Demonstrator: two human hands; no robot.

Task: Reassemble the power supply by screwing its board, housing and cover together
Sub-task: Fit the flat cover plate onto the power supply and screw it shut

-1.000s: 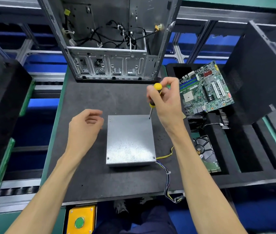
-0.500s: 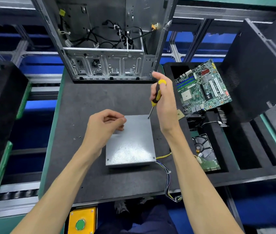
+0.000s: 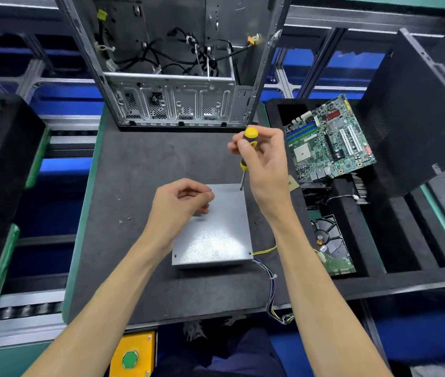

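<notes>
The power supply (image 3: 216, 238), a closed grey metal box with its cover on, lies in the middle of the dark mat with a bundle of coloured wires (image 3: 271, 289) trailing from its near right corner. My right hand (image 3: 266, 164) grips a yellow and black screwdriver (image 3: 246, 156) upright, its tip on the cover's far right corner. My left hand (image 3: 180, 205) hovers over the cover's far left part with fingers curled and fingertips pinched together; whether it holds a screw is not visible.
An open metal computer case (image 3: 177, 77) stands at the mat's far edge. To the right, a black foam tray (image 3: 374, 240) holds a green motherboard (image 3: 327, 140), a fan and a hard drive (image 3: 330, 240). A black panel (image 3: 417, 110) leans far right. Tiny screws (image 3: 124, 220) lie left.
My left hand moved right from beside the box to over its far left part. My right hand keeps the screwdriver tip on the far right corner, its fingers shifting on the handle.
</notes>
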